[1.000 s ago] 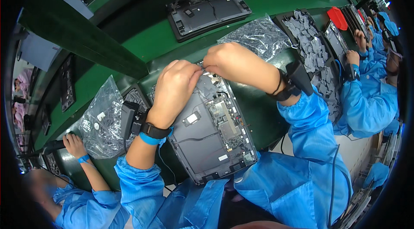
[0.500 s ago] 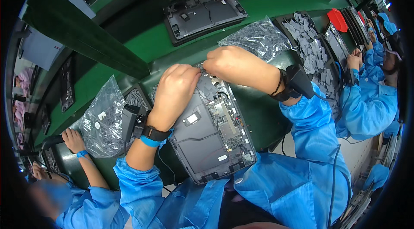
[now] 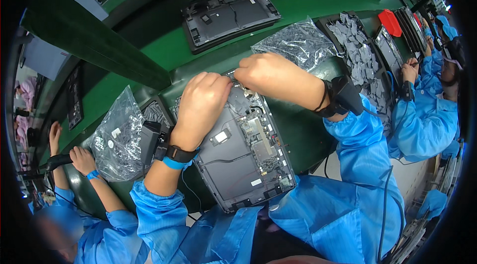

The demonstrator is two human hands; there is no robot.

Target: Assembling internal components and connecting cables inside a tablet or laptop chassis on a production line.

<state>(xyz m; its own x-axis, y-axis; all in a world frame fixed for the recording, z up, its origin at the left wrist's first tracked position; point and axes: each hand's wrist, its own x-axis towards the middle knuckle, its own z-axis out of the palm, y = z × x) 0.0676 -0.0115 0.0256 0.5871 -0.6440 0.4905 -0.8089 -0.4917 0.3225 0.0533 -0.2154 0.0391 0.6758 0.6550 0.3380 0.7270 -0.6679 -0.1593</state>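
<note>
An opened laptop base (image 3: 227, 167) lies tilted in front of me, its dark grey inner panels and green-brown circuit board (image 3: 260, 145) exposed. Both my hands are at its far edge, fingertips close together. My left hand (image 3: 202, 107) is closed, fingers bent down over the far left part of the base. Opposite it, my right hand (image 3: 266, 71) is closed in a pinch at the far corner. What the fingertips hold, if anything, is hidden behind the knuckles. Small grey pieces (image 3: 239, 103) lie on the base just below the fingers.
Another open laptop base (image 3: 233, 20) rests on the green surface ahead. Clear plastic bags (image 3: 298, 43) lie on both sides. A tray of grey pads (image 3: 354, 48) stands right, near a red bin (image 3: 390, 23). A green post (image 3: 99, 35) rises at left. Co-workers in blue flank me.
The laptop base ahead has shifted slightly left. The left co-worker has raised a hand. My own hands have barely moved.
</note>
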